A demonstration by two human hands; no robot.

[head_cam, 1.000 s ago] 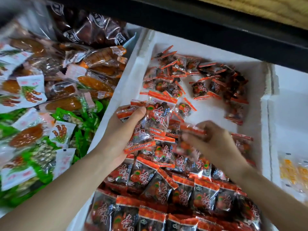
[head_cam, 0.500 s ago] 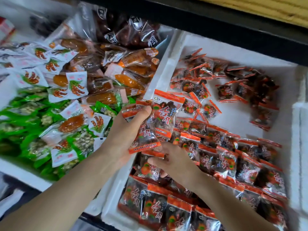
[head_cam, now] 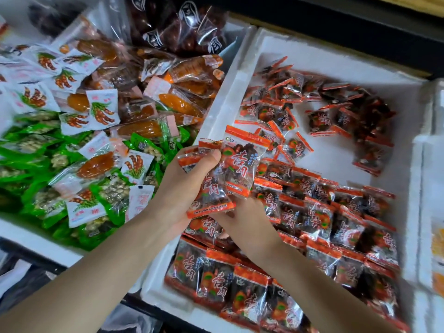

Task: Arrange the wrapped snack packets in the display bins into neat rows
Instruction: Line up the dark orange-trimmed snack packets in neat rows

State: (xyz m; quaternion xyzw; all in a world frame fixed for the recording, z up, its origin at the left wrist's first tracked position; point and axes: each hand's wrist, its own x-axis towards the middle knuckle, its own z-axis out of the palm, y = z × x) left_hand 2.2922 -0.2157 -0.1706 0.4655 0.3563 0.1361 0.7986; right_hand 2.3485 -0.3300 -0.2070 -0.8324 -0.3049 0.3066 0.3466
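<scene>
My left hand point(head_cam: 182, 188) grips a fanned stack of red-edged snack packets point(head_cam: 230, 169) over the left side of the white foam bin point(head_cam: 336, 68). My right hand point(head_cam: 245, 224) reaches under that stack and lies palm down on the packets at the bin's left; its fingertips are hidden, so what they do is unclear. Rows of the same red packets point(head_cam: 312, 212) overlap across the near half of the bin. A loose heap of red packets point(head_cam: 336, 111) lies at the far end.
To the left, a second bin point(head_cam: 31, 239) holds green packets point(head_cam: 28, 150), white packets with a red print point(head_cam: 101, 111) and clear packs of orange and dark fruit point(head_cam: 182, 68). A further white bin point(head_cam: 432, 212) with yellow packets stands at the right edge.
My right hand moved left and down from the middle row of packets to the spot beneath the stack in my left hand. My left hand kept its grip. The camera drew closer.
</scene>
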